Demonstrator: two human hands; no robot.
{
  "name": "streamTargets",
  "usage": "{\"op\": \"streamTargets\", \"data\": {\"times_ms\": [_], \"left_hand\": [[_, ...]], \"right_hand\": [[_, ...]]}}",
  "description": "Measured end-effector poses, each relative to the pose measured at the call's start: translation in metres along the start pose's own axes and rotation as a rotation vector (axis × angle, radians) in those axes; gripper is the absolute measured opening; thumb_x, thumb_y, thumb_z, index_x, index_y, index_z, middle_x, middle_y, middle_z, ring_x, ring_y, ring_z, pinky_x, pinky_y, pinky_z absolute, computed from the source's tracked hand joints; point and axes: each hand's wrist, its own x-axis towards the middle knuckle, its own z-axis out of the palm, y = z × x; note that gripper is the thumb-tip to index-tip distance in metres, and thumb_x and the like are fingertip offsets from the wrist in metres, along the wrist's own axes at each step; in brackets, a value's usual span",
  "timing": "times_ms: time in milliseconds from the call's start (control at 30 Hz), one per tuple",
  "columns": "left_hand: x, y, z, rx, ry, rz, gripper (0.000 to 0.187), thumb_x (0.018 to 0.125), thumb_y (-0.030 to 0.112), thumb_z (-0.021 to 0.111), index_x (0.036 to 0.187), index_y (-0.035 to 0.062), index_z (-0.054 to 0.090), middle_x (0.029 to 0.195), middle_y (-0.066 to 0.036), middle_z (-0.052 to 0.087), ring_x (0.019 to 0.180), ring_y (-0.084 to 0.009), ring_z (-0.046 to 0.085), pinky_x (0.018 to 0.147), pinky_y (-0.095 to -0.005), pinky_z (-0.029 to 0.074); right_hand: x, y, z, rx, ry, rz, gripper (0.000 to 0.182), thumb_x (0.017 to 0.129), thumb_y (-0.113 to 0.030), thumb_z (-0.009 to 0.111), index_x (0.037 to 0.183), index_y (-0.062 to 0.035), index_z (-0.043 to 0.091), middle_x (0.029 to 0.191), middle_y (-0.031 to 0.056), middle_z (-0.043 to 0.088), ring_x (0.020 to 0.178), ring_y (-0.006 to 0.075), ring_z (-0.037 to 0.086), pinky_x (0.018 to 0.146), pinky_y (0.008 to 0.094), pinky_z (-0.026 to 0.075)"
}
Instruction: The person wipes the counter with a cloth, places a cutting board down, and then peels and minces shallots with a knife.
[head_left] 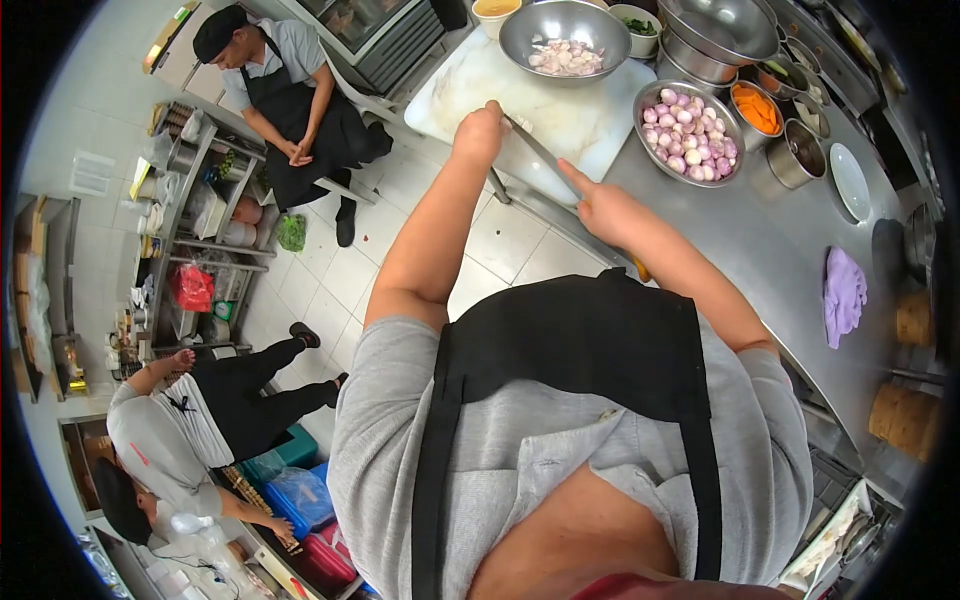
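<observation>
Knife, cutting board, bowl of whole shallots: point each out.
knife (540,152), head view, mid-blade.
cutting board (585,115), head view, bare surface right of the blade.
bowl of whole shallots (645,98), head view, left rim.

Cutting board (590,125) on counter (770,250); shallot bowl (688,132) right of board.

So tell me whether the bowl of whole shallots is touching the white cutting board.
Cannot tell. In the head view the bowl of whole shallots sits right at the edge of the white cutting board, but no plain contact or gap shows.
</observation>
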Motion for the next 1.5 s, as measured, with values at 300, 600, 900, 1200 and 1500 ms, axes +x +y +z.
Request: {"op": "streamTargets", "data": {"times_ms": [300, 600, 900, 1200, 1500], "left_hand": [[0.001, 0.003, 0.000, 0.083, -0.047, 0.029, 0.021, 0.076, 0.015, 0.064, 0.088, -0.0008, 0.058, 0.084, -0.022, 0.064, 0.083, -0.0367, 0.062, 0.075, -0.0434, 0.049], [0.004, -0.001, 0.004, 0.062, -0.037, -0.014, 0.024, 0.072, 0.016, 0.070, 0.088, 0.0001, 0.062, 0.083, -0.021, 0.065, 0.082, -0.0355, 0.064, 0.075, -0.0412, 0.050], [0.008, 0.004, 0.004, 0.084, -0.046, -0.075, 0.022, 0.073, 0.015, 0.069, 0.086, -0.0020, 0.062, 0.082, -0.022, 0.065, 0.081, -0.0349, 0.064, 0.074, -0.0403, 0.050], [0.003, 0.009, -0.001, 0.059, -0.039, -0.025, 0.022, 0.074, 0.015, 0.068, 0.086, -0.0018, 0.060, 0.083, -0.022, 0.065, 0.082, -0.0355, 0.064, 0.075, -0.0416, 0.049], [0.005, -0.005, 0.011, 0.110, 0.023, 0.046, 0.018, 0.075, 0.013, 0.066, 0.084, -0.0003, 0.059, 0.080, -0.021, 0.065, 0.080, -0.0359, 0.063, 0.073, -0.0422, 0.050]], "right_hand": [[0.003, -0.002, -0.001, 0.001, -0.035, 0.007, 0.069, 0.086, -0.009, 0.043, 0.147, -0.0239, 0.014, 0.076, 0.0238, 0.059, 0.067, 0.0350, 0.058, 0.067, 0.0441, 0.047], [0.001, -0.004, 0.005, 0.020, 0.063, -0.058, 0.072, 0.085, -0.007, 0.045, 0.147, -0.0216, 0.012, 0.079, 0.0224, 0.061, 0.070, 0.0342, 0.060, 0.068, 0.0432, 0.047], [-0.015, -0.010, -0.005, -0.036, 0.024, -0.052, 0.070, 0.083, -0.005, 0.044, 0.147, -0.0178, 0.016, 0.079, 0.0227, 0.061, 0.071, 0.0348, 0.059, 0.068, 0.0439, 0.047], [0.026, 0.000, 0.011, -0.044, 0.033, -0.049, 0.071, 0.085, -0.006, 0.042, 0.147, -0.0233, 0.013, 0.071, 0.0224, 0.058, 0.062, 0.0339, 0.057, 0.062, 0.0425, 0.046], [-0.001, -0.004, -0.004, 0.116, -0.035, 0.086, 0.069, 0.085, -0.010, 0.043, 0.147, -0.0239, 0.014, 0.084, 0.0246, 0.061, 0.074, 0.0345, 0.061, 0.070, 0.0425, 0.048]]}}
